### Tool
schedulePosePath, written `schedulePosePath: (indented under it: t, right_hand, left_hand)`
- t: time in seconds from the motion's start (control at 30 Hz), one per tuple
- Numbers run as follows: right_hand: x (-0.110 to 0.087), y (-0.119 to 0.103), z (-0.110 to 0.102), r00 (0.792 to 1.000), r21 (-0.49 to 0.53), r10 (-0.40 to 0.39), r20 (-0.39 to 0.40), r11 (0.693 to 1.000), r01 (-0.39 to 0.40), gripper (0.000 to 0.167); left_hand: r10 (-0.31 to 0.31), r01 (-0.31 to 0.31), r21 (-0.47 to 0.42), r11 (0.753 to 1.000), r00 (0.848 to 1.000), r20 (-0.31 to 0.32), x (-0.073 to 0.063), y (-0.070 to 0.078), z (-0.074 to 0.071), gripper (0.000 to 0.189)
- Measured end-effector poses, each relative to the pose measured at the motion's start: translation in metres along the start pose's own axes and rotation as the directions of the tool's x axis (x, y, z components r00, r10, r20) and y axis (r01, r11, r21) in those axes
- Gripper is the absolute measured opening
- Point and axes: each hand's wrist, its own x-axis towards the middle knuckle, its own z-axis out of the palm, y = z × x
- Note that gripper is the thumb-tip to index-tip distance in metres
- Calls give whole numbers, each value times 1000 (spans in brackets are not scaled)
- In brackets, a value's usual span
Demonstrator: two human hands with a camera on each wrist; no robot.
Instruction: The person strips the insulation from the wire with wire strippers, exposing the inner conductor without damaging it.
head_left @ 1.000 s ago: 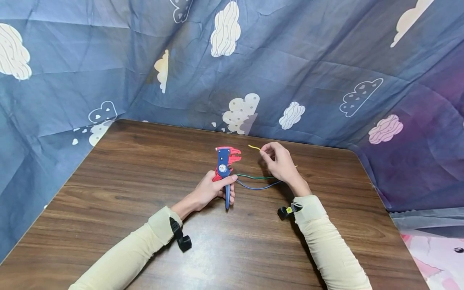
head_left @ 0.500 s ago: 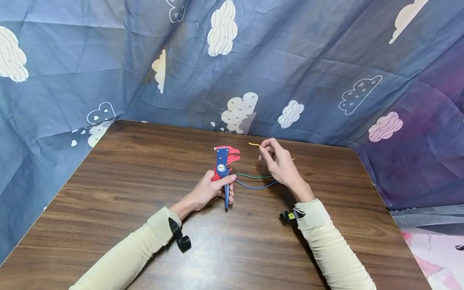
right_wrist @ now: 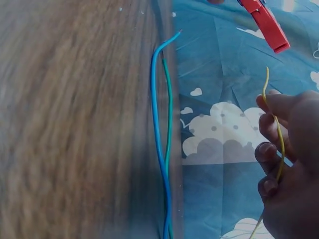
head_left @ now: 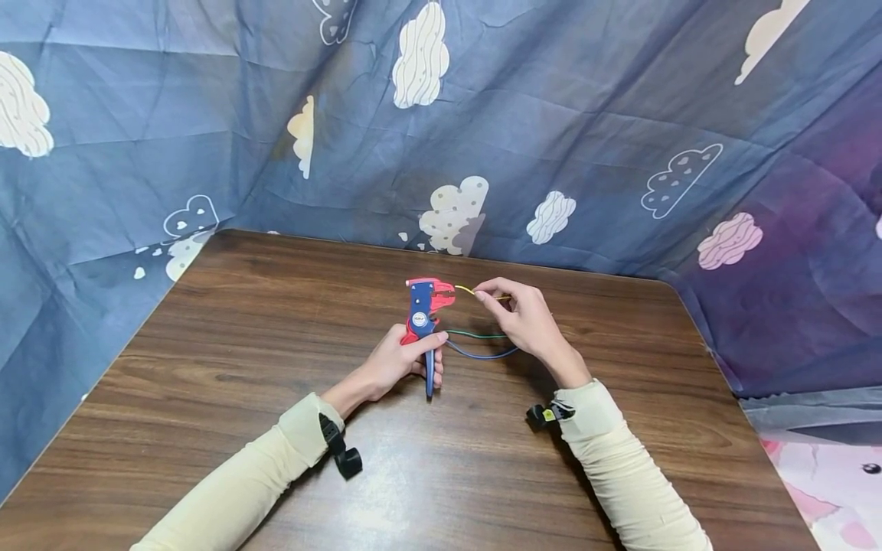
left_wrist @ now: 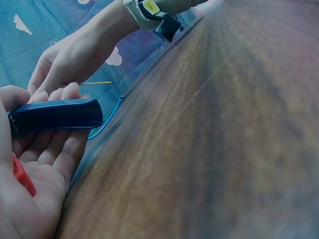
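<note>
My left hand (head_left: pixel 394 363) grips a red and blue wire stripper (head_left: pixel 420 300) around its handles, jaws upward and pointing right. In the left wrist view a blue handle (left_wrist: pixel 57 115) lies across the fingers. My right hand (head_left: pixel 530 321) pinches a yellow wire (head_left: pixel 465 289) between thumb and fingertips, just right of the stripper. In the right wrist view, the tip of the yellow wire (right_wrist: pixel 267 74) stands a little short of the red stripper head (right_wrist: pixel 269 27). A blue wire (head_left: pixel 477 357) and a green wire (head_left: pixel 475 335) lie on the table beneath the hands.
The brown wooden table (head_left: pixel 276 306) extends to a blue cloth backdrop (head_left: pixel 358 153) with printed clouds along its back. A black wrist strap (head_left: pixel 344 455) hangs at the left cuff, and another strap (head_left: pixel 544 415) at the right cuff.
My right hand has moved left and slightly down, bringing the yellow wire's tip close to the stripper's jaws. The left hand and stripper have barely moved.
</note>
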Motion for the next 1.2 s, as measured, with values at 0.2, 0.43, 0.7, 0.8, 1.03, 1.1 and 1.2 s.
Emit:
schedulePosePath:
  t: [0.2,0.43,0.7,0.8,1.03,1.1,1.2]
  right_hand:
    - [0,-6,-3,999,32,5,36,999,-6,19]
    - [1,-10,-10,999,36,-32,-10,999,32,19]
    - [-1,-15,-14,998,41,-58,-27,997,60,17]
    - [-1,-17,-12,996,32,-88,-14,996,89,17]
    - [0,-19,-10,991,-5,-132,1,991,132,19]
    - [0,-19,-11,989,-12,-149,7,989,149,19]
    - [1,-20,-10,985,-19,-174,16,985,174,19]
  left_hand:
    - [4,-4,17,1000,1000,-9,0,0,0,62]
    - [4,-4,9,1000,1000,-19,0,0,0,56]
    - [0,0,-1,1000,1000,-25,0,-2,0,57]
    - [1,-1,1,1000,1000,-27,0,-2,0,56]
    - [-3,3,7,1000,1000,-28,0,-2,0,56]
    - [-4,4,11,1000,1000,-26,0,-1,0,54]
    - [-4,4,13,1000,1000,-25,0,-1,0,54]
